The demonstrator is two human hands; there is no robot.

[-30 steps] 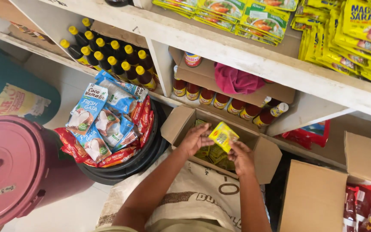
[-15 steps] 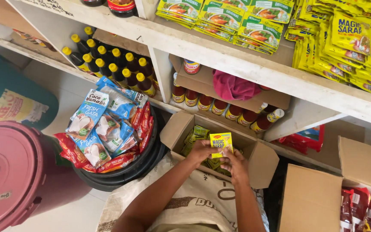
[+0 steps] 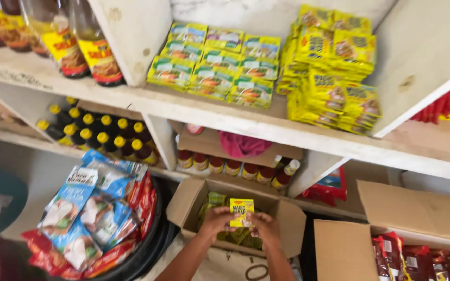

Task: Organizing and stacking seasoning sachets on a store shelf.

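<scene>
- So this is a small shop corner, with white painted wooden shelves (image 3: 225, 112) that look scuffed and chipped along the edges.
- The upper shelf holds flat green sachets (image 3: 214, 67) in neat rows, and next to them are floppy stacks of yellow sachets (image 3: 334, 67).
- The lower shelf has dark bottles with yellow caps (image 3: 100, 132), plus a row of small red-capped jars (image 3: 225, 165) under a cardboard tray.
- Down on the floor there's a round black tub (image 3: 149, 237) heaped with shiny blue and red packets.
- An open brown cardboard box (image 3: 191, 200) sits right below the shelves, with its flaps out.
- The left hand (image 3: 215, 219) and right hand (image 3: 264, 229) both pinch a small yellow packet (image 3: 241, 212), held upright just above that box. Each grip is closed on a side edge.
- A second cardboard box (image 3: 350, 250) to the right holds red packets.
</scene>
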